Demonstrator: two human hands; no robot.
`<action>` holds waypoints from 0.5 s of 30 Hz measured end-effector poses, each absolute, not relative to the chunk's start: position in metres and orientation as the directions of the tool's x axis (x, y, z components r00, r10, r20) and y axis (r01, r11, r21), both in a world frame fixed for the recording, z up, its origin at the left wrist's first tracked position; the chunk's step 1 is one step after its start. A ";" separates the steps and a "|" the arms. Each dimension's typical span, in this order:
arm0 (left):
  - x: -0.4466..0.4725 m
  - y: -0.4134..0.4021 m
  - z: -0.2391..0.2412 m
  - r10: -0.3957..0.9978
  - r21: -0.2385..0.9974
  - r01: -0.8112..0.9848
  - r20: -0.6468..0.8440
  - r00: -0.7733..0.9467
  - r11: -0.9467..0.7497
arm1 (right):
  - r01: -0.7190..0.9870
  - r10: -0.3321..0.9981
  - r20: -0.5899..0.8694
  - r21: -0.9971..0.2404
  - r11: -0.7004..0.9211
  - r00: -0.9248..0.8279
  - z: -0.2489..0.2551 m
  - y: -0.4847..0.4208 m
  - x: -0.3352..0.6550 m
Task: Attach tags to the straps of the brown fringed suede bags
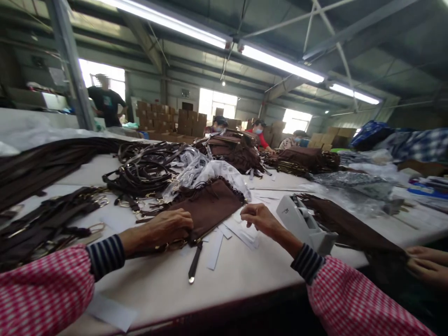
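A flat brown bag [212, 210] with a gathered, ruffled edge lies on the white table in front of me. My left hand [166, 228] is closed on its near left part, fingers curled over the fabric; the fingertips are partly hidden. Metal rings and clasps show beneath that hand. From the bag's near corner hangs a short dark tab [195, 263] with a metal tip. Beside the bag's right corner, my right hand [261, 218] hovers over white paper slips [241, 233], fingers bent and slightly apart from the thumb, with nothing visible in them.
Dark straps with metal clasps [52, 217] and a strap heap [143, 172] lie left. A white tape dispenser [303, 224] stands right. Another person's hands [427, 263] hold a brown piece [346, 226]. Brown bags [231, 149] are piled behind, with several people beyond.
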State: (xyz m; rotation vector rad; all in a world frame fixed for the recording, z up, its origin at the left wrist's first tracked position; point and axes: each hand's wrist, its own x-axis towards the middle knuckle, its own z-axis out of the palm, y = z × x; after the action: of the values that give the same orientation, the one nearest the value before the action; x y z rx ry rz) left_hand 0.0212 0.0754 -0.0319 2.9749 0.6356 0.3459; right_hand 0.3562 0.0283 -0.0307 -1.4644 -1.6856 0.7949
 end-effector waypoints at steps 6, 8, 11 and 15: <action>0.021 0.060 -0.027 0.450 0.107 0.438 0.151 0.880 -0.892 | 0.511 0.992 0.111 -0.850 0.126 -0.060 -0.035 -0.003 0.363; 0.023 0.053 -0.033 0.467 0.045 0.467 0.166 0.868 -0.883 | 0.495 0.993 0.113 -0.861 0.118 -0.039 -0.035 -0.016 0.367; 0.027 0.042 -0.046 0.437 -0.137 0.465 0.192 0.879 -0.874 | 0.509 0.992 0.128 -0.855 0.102 0.016 -0.034 -0.040 0.378; 0.031 0.039 -0.055 0.340 -0.217 0.409 0.294 0.893 -0.886 | 0.507 0.976 0.164 -0.859 0.070 0.145 -0.034 -0.072 0.408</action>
State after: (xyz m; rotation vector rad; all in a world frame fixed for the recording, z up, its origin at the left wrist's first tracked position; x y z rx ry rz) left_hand 0.0314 0.0391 -0.0545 3.3240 0.6709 0.4298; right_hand 0.4081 -0.0722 -0.0341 -1.5601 -1.4831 0.6855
